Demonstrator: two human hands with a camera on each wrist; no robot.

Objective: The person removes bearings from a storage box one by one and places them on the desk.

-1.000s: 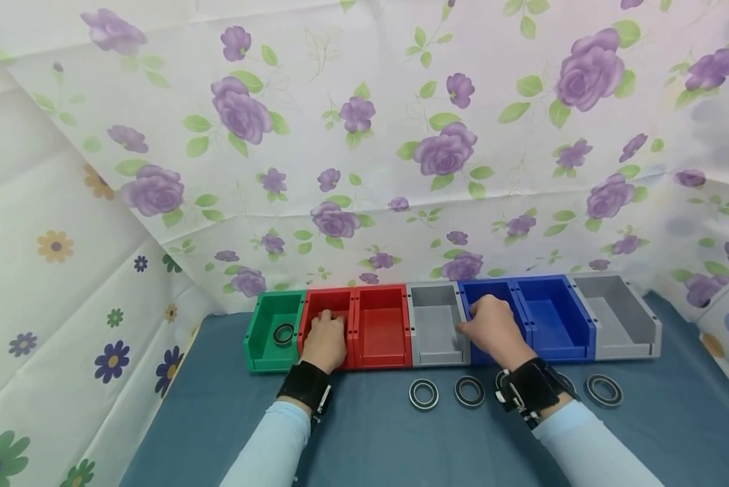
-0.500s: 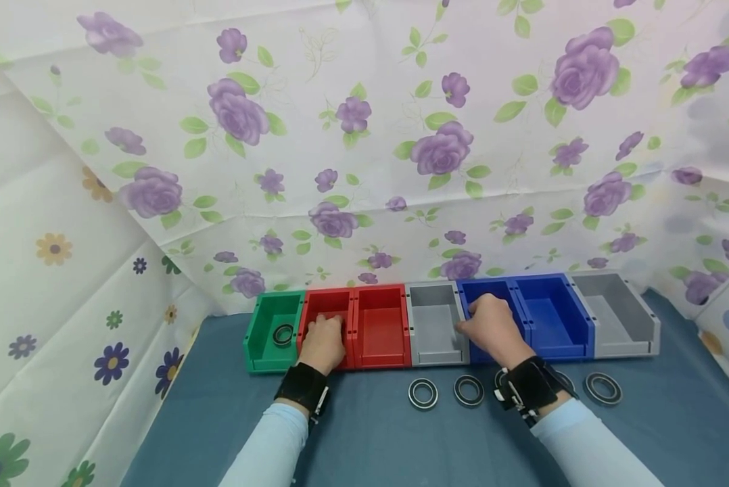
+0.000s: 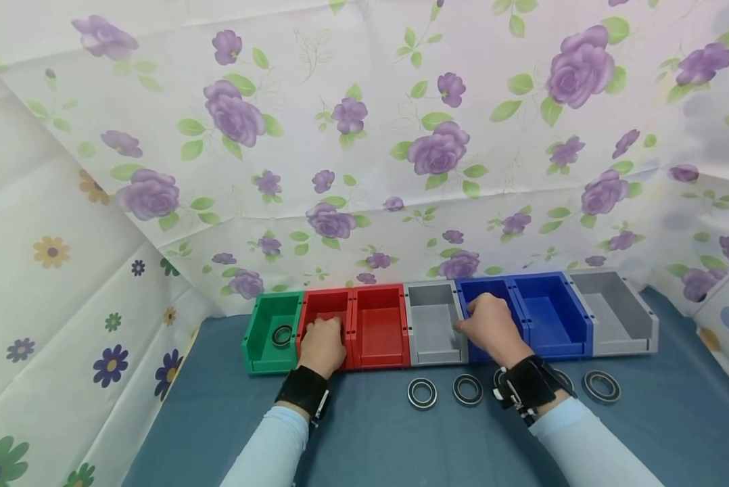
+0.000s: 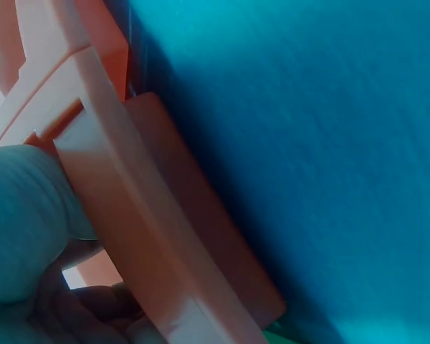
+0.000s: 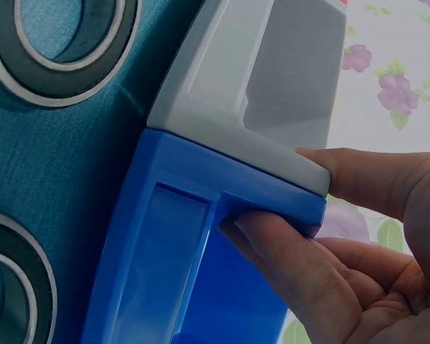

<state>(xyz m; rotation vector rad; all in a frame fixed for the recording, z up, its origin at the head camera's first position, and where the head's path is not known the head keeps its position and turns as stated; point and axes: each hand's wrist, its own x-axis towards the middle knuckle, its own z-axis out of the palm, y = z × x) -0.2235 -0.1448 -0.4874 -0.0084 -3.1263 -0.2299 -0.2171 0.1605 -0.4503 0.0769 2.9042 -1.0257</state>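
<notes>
My left hand (image 3: 322,346) reaches into the left red bin (image 3: 329,295), fingertips hidden inside. In the left wrist view, that hand (image 4: 29,222) lies beside the bin's front wall (image 4: 136,208) with fingers bent; whether it holds anything I cannot tell. My right hand (image 3: 492,326) is at the seam between the middle grey bin (image 3: 433,293) and the left blue bin (image 3: 477,289). In the right wrist view, its thumb on the grey side (image 5: 312,175) and fingers on the blue side (image 5: 172,165) pinch the two adjoining walls.
A green bin (image 3: 256,338) at the row's left end holds a bearing (image 3: 282,327). A second red bin (image 3: 379,331), a second blue bin (image 3: 550,318) and a right grey bin (image 3: 614,318) complete the row. Several bearings lie in front, including one (image 3: 422,383) on the blue cloth (image 3: 370,439).
The head view shifts slightly. Both hands keep their places at the bins, and the bins and bearings stay put.
</notes>
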